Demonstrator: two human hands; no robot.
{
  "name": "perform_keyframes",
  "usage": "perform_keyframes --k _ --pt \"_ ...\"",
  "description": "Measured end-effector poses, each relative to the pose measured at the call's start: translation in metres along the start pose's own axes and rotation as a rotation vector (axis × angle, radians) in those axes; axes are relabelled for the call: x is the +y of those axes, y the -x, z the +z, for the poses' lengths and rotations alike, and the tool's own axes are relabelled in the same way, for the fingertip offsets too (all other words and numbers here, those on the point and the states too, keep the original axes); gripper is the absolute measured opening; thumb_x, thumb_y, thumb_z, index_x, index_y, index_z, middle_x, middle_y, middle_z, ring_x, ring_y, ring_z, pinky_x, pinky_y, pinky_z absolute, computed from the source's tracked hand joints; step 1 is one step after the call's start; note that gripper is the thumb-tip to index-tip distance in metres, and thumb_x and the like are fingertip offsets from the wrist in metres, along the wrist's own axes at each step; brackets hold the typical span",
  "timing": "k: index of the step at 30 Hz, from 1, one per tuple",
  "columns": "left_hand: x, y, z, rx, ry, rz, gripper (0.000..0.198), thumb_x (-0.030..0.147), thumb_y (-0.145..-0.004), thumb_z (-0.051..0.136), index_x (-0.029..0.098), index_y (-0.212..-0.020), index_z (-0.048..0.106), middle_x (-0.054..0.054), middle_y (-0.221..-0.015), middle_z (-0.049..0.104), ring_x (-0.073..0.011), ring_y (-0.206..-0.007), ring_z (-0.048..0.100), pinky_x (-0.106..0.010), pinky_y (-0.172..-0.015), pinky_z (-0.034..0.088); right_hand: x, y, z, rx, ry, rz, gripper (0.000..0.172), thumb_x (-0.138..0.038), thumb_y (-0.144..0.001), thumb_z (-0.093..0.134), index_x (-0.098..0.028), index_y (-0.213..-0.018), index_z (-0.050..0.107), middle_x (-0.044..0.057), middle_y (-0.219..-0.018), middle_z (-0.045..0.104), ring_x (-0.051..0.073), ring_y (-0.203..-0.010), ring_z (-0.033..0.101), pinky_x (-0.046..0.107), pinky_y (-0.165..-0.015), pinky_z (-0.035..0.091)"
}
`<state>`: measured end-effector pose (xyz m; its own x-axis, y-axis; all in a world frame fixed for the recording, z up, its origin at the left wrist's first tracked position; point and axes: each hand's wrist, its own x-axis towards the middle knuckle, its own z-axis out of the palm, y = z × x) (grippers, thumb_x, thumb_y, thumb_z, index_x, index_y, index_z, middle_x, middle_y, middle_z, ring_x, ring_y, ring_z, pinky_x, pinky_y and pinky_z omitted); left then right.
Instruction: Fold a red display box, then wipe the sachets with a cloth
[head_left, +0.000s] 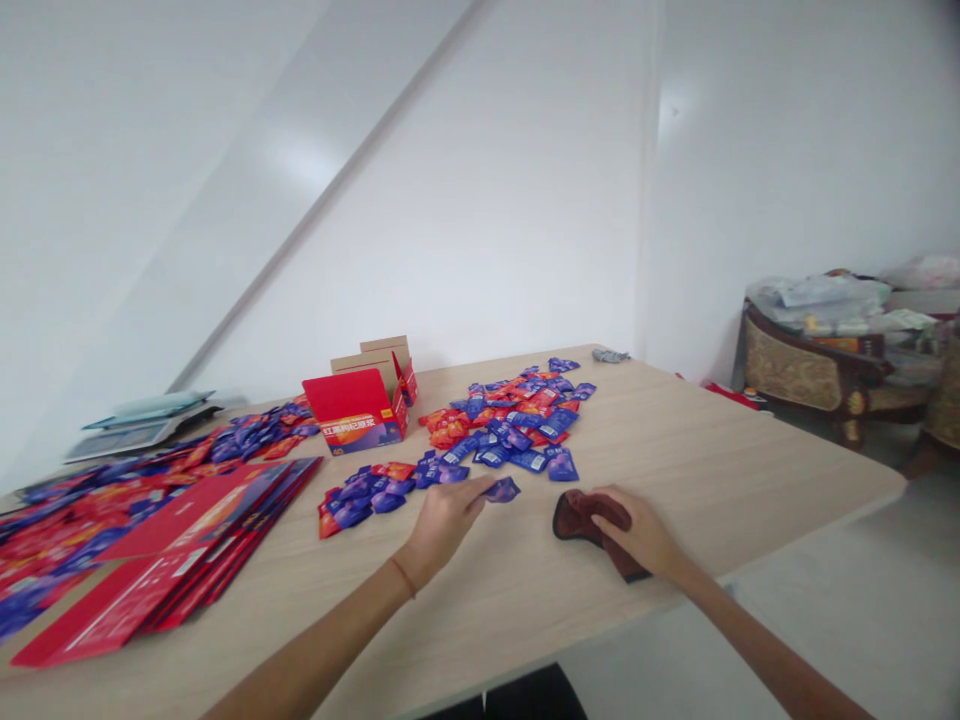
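My left hand (448, 527), with a thin band at its wrist, pinches a small purple sachet (503, 490) just above the table. To its right, my right hand (637, 530) is wrapped around a brown curved object with dark edges (581, 514); its kind is unclear, and the fingers hide part of it. Beside my left hand lies a small cluster of purple and red sachets (367, 490). Beyond both hands spreads a larger loose pile of purple and red sachets (517, 410).
Red open boxes (356, 410) stand at the back of the table (720, 450). Flattened red cartons (187, 540) are stacked at left, beside a big heap of sachets (52, 530). A crumpled grey item (610, 355) lies near the far corner. A loaded armchair (795, 365) stands at right.
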<state>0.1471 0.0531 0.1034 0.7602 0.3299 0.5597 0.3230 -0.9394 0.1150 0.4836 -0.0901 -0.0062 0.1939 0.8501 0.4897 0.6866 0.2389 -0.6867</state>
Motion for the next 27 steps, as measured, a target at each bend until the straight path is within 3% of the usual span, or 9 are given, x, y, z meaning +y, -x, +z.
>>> perform_keyframes --k 4,7,16,21,24,27 --pt "0.019 0.046 0.004 -0.029 -0.02 0.389 0.037 0.017 -0.109 0.045 0.016 -0.143 0.058 -0.013 -0.133 0.071 -0.0234 -0.124 0.069 -0.037 -0.105 0.058 0.004 0.0 0.001 -0.001 0.008 -0.024 0.032 -0.039 -0.09 0.062 -0.024 -0.118 0.07 0.009 -0.119 0.074 0.029 -0.112 0.068 0.045 -0.102 0.052" --pt "0.033 0.072 0.005 -0.078 -0.053 0.477 0.041 0.015 -0.109 0.042 0.016 -0.15 0.05 -0.015 -0.132 0.071 -0.0241 -0.125 0.068 -0.038 -0.106 0.058 0.005 0.0 0.0 -0.009 0.01 -0.012 0.033 -0.038 -0.089 0.063 -0.024 -0.118 0.07 0.009 -0.12 0.074 0.03 -0.113 0.068 0.045 -0.102 0.052" --pt "0.043 0.104 0.015 -0.24 0.014 0.383 0.032 0.019 -0.108 0.049 0.019 -0.136 0.063 -0.009 -0.135 0.071 -0.0208 -0.127 0.066 -0.033 -0.112 0.053 0.004 0.001 -0.002 -0.02 0.013 0.002 0.035 -0.04 -0.089 0.064 -0.024 -0.119 0.07 0.01 -0.12 0.074 0.03 -0.112 0.068 0.044 -0.1 0.053" --pt "0.047 0.105 0.002 -0.323 -0.034 0.343 0.031 0.019 -0.106 0.052 0.017 -0.135 0.064 -0.009 -0.142 0.066 -0.0222 -0.139 0.056 -0.035 -0.117 0.048 0.005 0.001 -0.003 -0.031 0.041 -0.005 0.035 -0.041 -0.09 0.063 -0.023 -0.119 0.069 0.01 -0.12 0.074 0.03 -0.113 0.068 0.044 -0.101 0.052" --pt "0.054 0.111 -0.008 -0.325 -0.052 0.277 0.035 0.015 -0.105 0.053 0.02 -0.139 0.062 -0.008 -0.145 0.063 -0.023 -0.14 0.055 -0.038 -0.118 0.048 0.006 0.002 -0.004 -0.023 0.041 -0.012 0.034 -0.042 -0.091 0.063 -0.024 -0.119 0.069 0.009 -0.119 0.074 0.029 -0.112 0.068 0.044 -0.1 0.053" --pt "0.063 0.124 -0.009 -0.275 -0.016 0.195 0.035 0.015 -0.105 0.051 0.022 -0.138 0.062 -0.007 -0.139 0.068 -0.0216 -0.13 0.064 -0.037 -0.112 0.054 0.005 0.002 -0.006 -0.054 0.038 -0.065 0.032 -0.041 -0.093 0.061 -0.025 -0.119 0.071 0.009 -0.121 0.074 0.029 -0.115 0.067 0.045 -0.103 0.053"
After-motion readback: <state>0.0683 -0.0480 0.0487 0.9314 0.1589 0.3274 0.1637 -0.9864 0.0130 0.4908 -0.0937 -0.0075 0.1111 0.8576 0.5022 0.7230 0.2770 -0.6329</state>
